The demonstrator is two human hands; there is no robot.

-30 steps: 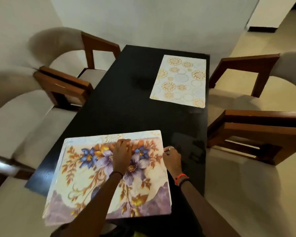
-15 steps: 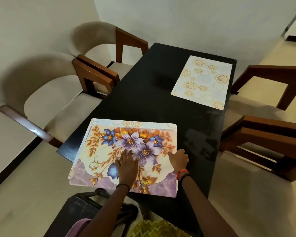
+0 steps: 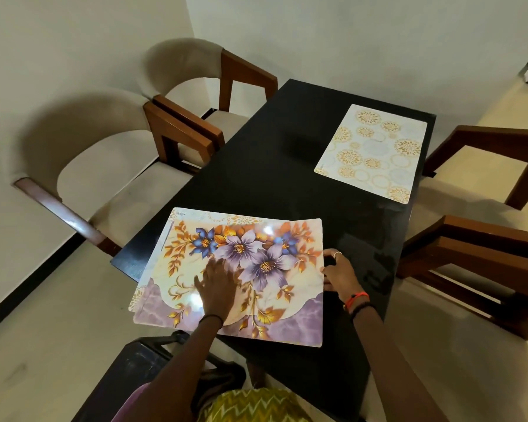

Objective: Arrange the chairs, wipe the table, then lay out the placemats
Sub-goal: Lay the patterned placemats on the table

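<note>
A floral placemat [image 3: 256, 260] with purple and blue flowers lies on the near end of the black table [image 3: 272, 166], its near-left corner hanging over the table's edge. Under it a second placemat [image 3: 244, 220] with gold circles peeks out along the far edge. My left hand [image 3: 218, 284] presses flat on the floral placemat, fingers spread. My right hand [image 3: 339, 274] pinches that placemat's right edge with curled fingers. Another gold-circle placemat [image 3: 375, 152] lies flat at the far right of the table.
Two beige chairs with wooden arms [image 3: 110, 166] [image 3: 201, 86] stand along the table's left side by the wall. Two more chairs [image 3: 482, 263] [image 3: 485, 159] stand on the right. A dark object [image 3: 128, 376] sits on the floor by my legs.
My left hand has slid from the floral placemat's far edge back toward me, to its lower middle. My right hand stays at the right edge. My view has swung left.
</note>
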